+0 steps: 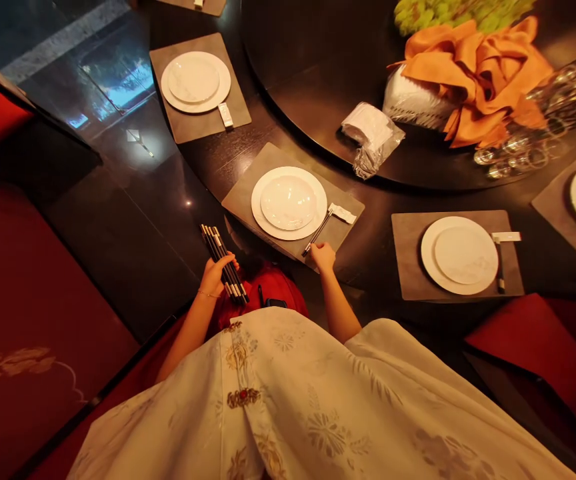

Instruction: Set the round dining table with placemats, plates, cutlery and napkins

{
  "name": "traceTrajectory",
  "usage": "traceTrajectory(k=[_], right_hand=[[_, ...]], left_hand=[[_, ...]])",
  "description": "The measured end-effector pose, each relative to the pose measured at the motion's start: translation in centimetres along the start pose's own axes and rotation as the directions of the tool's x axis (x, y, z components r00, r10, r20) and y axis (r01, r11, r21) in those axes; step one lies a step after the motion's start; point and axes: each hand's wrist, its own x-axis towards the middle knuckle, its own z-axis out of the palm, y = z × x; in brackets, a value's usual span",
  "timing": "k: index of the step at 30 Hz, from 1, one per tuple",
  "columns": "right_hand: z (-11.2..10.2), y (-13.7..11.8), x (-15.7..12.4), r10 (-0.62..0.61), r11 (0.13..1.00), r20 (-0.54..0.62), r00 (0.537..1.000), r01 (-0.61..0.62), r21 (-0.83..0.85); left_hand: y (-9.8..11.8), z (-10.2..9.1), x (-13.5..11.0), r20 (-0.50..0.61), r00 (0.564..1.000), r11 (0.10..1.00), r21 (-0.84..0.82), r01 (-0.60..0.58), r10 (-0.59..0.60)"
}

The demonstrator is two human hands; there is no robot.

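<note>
My left hand point(217, 272) is closed round a bundle of black chopsticks point(225, 263) with gold and white ends, held out over the edge of the table. At the placemat point(248, 193) in front of me, my right hand point(323, 256) pinches the near ends of a pair of chopsticks point(319, 231). Their far ends lie at a white chopstick rest point(343, 213). Left of that pair sits a small white plate point(288, 202) stacked on a larger white plate point(259, 215). The fingertips of my right hand are partly hidden.
Similar settings stand on placemats to the left point(238, 100) and right point(408, 267). On the dark turntable point(308, 67) are orange cloth napkins point(483, 73), a plastic-wrapped white packet point(371, 137) and several glasses point(518, 150). Red chairs point(533, 340) surround the table.
</note>
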Motion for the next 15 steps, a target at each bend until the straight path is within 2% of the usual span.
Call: traceTrajectory(k=[1, 2, 3, 4, 5, 6, 7, 8, 9, 12, 15], right_hand=[[-0.1, -1.0, -1.0, -0.033, 0.999, -0.024, 0.999, 0.034, 0.018], [-0.1, -2.4, -2.3, -0.081, 0.993, 0.006, 0.997, 0.08, 0.084], [-0.1, -4.0, -3.8, -0.148, 0.972, 0.094, 0.984, 0.127, 0.2], [0.1, -5.8, -5.4, -0.245, 0.927, 0.221, 0.944, 0.162, 0.337], [0.3, -7.7, -7.1, -0.356, 0.866, 0.353, 0.865, 0.164, 0.472], [0.6, -9.6, -8.8, -0.461, 0.805, 0.446, 0.768, 0.15, 0.574], [1.0, -11.3, -10.3, -0.543, 0.759, 0.495, 0.678, 0.145, 0.634], [1.3, -12.8, -11.5, -0.601, 0.733, 0.513, 0.613, 0.167, 0.659], [1.6, -14.1, -12.5, -0.637, 0.724, 0.517, 0.572, 0.213, 0.656], [2.7, -16.7, -13.8, -0.691, 0.715, 0.517, 0.506, 0.372, 0.592], [4.0, -18.8, -13.6, -0.706, 0.707, 0.538, 0.46, 0.411, 0.576]], left_hand=[[0.4, -0.3, 0.2, 0.012, 1.0, 1.0, 0.0, 0.002, -0.002], [0.8, -0.6, 0.4, 0.032, 0.999, 1.0, -0.001, 0.003, -0.003], [1.1, -0.8, 0.5, 0.059, 0.998, 1.0, 0.001, 0.004, -0.004], [1.3, -1.0, 0.7, 0.091, 0.996, 1.0, 0.007, 0.007, -0.008], [1.5, -1.2, 0.8, 0.128, 0.992, 1.0, 0.018, 0.011, -0.013], [1.6, -1.4, 0.9, 0.166, 0.986, 0.999, 0.034, 0.017, -0.023], [1.7, -1.5, 0.9, 0.201, 0.979, 0.998, 0.054, 0.025, -0.035], [1.8, -1.7, 1.0, 0.224, 0.973, 0.997, 0.074, 0.029, -0.045], [1.9, -1.9, 1.0, 0.234, 0.971, 0.996, 0.089, 0.028, -0.049], [2.4, -2.8, 1.2, 0.215, 0.976, 0.994, 0.105, 0.016, -0.038], [3.5, -4.1, 2.0, 0.179, 0.984, 0.995, 0.094, -0.015, -0.002]])
